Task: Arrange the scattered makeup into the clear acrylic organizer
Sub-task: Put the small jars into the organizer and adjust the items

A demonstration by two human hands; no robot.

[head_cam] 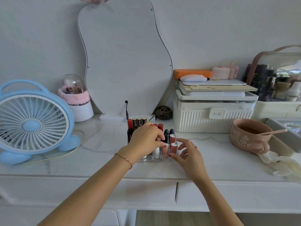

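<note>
Clear acrylic organizer [147, 159] at the vanity top [101, 144] centre, nearly filled with upright lipsticks. Left hand [145, 139] pinches a pink tube [165, 150] into a front slot; right hand [187, 152], fingers spread, steadies the organizer's front corner. Seating step, probably near the end; next, press the tube straight down and let go.

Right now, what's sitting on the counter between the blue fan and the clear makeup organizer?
Nothing solid: in the head view, only bare marble counter lies between the blue fan and the organizer, apart from the fan's thin pale cord looping beside the fan.
</note>
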